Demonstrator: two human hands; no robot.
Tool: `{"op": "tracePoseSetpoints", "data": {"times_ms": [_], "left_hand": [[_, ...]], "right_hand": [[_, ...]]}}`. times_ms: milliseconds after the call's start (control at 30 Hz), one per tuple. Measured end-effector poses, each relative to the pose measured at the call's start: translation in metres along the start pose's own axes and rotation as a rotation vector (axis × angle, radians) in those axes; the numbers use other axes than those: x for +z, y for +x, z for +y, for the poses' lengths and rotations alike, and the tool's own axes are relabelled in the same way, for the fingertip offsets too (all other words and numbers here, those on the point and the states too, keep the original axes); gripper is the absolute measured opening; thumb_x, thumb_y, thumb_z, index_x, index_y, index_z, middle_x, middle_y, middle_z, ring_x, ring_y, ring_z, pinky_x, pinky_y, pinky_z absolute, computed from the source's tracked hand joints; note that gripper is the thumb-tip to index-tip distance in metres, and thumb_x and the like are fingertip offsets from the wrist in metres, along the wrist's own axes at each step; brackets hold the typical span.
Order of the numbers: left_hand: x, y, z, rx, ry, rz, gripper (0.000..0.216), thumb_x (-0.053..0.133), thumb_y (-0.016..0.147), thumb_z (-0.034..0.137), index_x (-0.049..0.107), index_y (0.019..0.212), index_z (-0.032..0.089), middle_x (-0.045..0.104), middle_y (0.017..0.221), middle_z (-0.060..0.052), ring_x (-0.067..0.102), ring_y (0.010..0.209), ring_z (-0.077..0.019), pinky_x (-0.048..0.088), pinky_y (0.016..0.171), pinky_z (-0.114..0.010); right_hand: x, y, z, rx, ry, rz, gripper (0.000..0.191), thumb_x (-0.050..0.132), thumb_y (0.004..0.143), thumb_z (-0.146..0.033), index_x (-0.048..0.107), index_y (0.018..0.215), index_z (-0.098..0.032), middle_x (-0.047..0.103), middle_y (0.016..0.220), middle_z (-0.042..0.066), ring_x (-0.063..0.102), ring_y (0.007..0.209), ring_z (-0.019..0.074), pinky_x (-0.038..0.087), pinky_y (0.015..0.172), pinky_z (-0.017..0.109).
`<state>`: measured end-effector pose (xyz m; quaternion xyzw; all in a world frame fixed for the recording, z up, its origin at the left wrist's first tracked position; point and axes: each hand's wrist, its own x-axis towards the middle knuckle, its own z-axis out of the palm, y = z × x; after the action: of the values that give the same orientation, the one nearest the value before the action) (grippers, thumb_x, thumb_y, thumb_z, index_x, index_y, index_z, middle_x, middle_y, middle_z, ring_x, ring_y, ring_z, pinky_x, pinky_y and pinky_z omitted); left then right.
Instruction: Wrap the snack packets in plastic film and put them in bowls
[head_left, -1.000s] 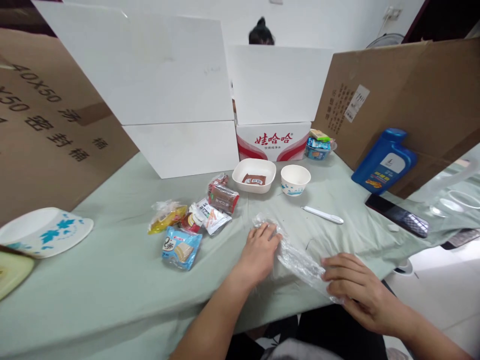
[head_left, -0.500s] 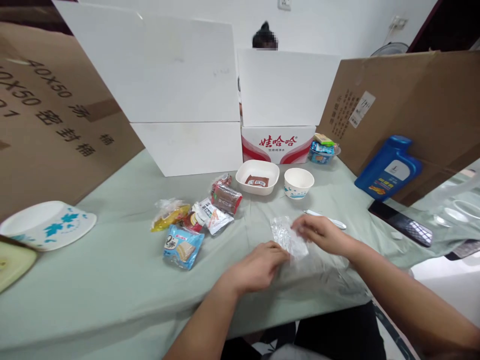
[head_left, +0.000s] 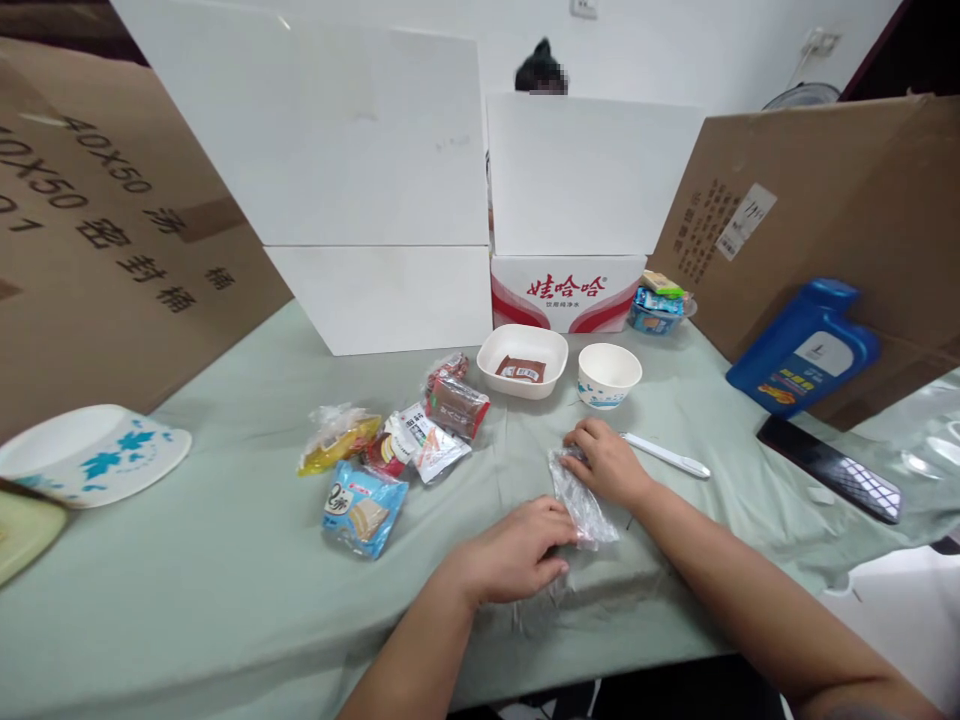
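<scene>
A crumpled clear plastic bag (head_left: pixel 589 512) lies on the cloth-covered table in front of me. My left hand (head_left: pixel 517 552) rests at its lower left edge, fingers bent over the plastic and thumb apart from them. Across the bag's upper end lies my right hand (head_left: pixel 609 466), its fingertips touching the plastic, with a gap between thumb and forefinger. Just beyond the right hand is a white pen-like tool (head_left: pixel 667 455). Behind the hands stand a white square bowl (head_left: pixel 555 385) with a brown packet (head_left: pixel 521 371) inside and a paper cup (head_left: pixel 609 375).
Several packaged snacks, among them a blue packet (head_left: pixel 365 507), lie left of my hands. A leaf-patterned bowl (head_left: pixel 142 460) lies far left. A phone (head_left: pixel 829 470) and a blue bottle (head_left: pixel 802 350) are at the right. White boxes (head_left: pixel 375 300) and cardboard sheets (head_left: pixel 817 220) border the table.
My right hand has moved left onto the bag's upper end. The left hand has shifted slightly, its thumb now showing apart from the fingers. The whole view has shifted slightly.
</scene>
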<state>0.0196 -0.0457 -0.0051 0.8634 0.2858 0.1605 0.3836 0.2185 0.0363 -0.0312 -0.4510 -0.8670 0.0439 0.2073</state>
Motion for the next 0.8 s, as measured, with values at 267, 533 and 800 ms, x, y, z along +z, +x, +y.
{"op": "tracePoseSetpoints", "data": {"times_ms": [267, 533, 800], "left_hand": [[-0.007, 0.0, -0.003, -0.381, -0.289, 0.661, 0.038, 0.063, 0.081, 0.043, 0.059, 0.11, 0.018, 0.057, 0.12, -0.013, 0.057, 0.105, -0.0249, 0.049, 0.085, -0.037], [0.012, 0.015, 0.003, -0.448, -0.809, 0.465, 0.098, 0.078, 0.067, 0.031, 0.021, 0.146, 0.02, 0.058, 0.12, -0.016, 0.065, 0.093, -0.0244, 0.052, 0.074, -0.033], [0.006, 0.012, 0.004, -0.402, -0.793, 0.54, 0.087, 0.077, 0.068, 0.035, 0.026, 0.138, 0.026, 0.048, 0.123, -0.011, 0.063, 0.074, -0.012, 0.051, 0.067, -0.028]], "right_hand": [[-0.001, -0.001, 0.005, 0.115, 0.466, 0.168, 0.016, 0.048, 0.092, -0.035, 0.053, 0.085, -0.022, 0.059, 0.075, 0.001, 0.053, 0.066, 0.0156, 0.042, 0.063, 0.028], [-0.006, 0.003, 0.002, 0.291, 0.956, 0.235, 0.033, 0.062, 0.079, -0.052, 0.053, 0.082, -0.021, 0.055, 0.068, -0.002, 0.046, 0.056, 0.0111, 0.038, 0.051, 0.024], [-0.011, 0.008, 0.015, 0.435, 1.089, 0.355, 0.037, 0.067, 0.073, -0.053, 0.052, 0.083, -0.021, 0.051, 0.064, -0.004, 0.043, 0.053, 0.0104, 0.036, 0.049, 0.023]]}}
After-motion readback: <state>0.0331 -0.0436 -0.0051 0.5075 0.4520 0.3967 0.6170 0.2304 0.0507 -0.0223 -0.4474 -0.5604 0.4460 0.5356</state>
